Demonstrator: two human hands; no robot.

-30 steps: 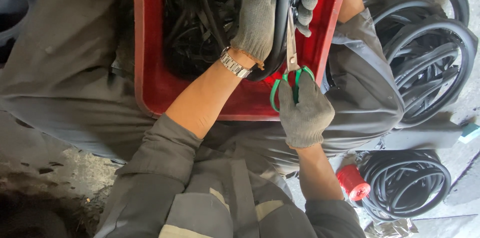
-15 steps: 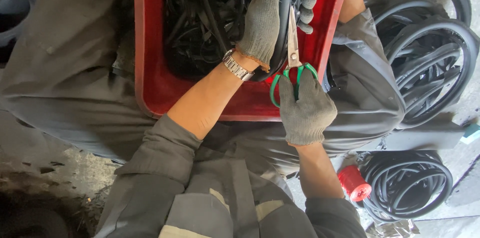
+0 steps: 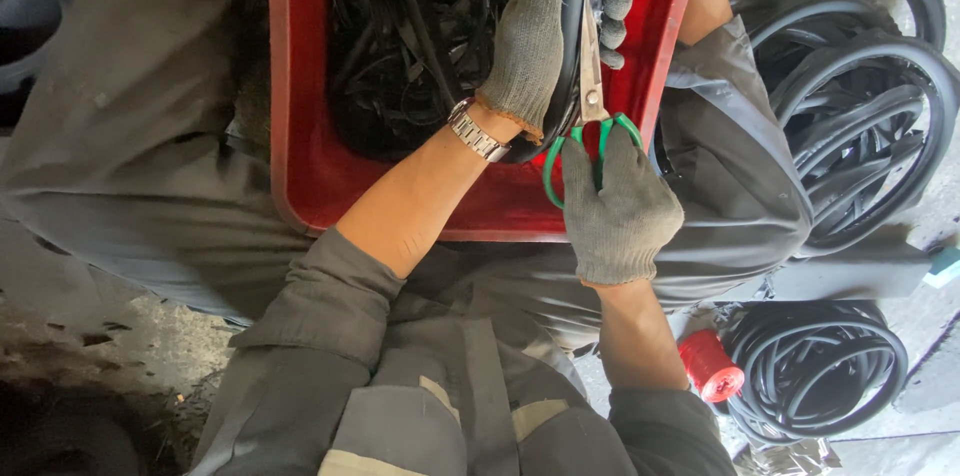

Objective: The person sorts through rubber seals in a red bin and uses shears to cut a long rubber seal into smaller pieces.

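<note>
Over one red tray (image 3: 300, 136) of black strips, one rubber strip (image 3: 572, 36) is gripped by the left hand (image 3: 530, 36); one pair of scissors (image 3: 590, 106) is held by right hand (image 3: 620, 211) fingers.

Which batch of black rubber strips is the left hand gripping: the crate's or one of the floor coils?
The crate's: the left hand grips a strip over the red crate, beside the scissors. The floor coils lie untouched to the right.

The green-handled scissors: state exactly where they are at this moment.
In the head view, the green-handled scissors sit right of centre, held by the gloved right hand, blades pointing up along the black rubber strip gripped by the left hand, over the red tray.
</note>
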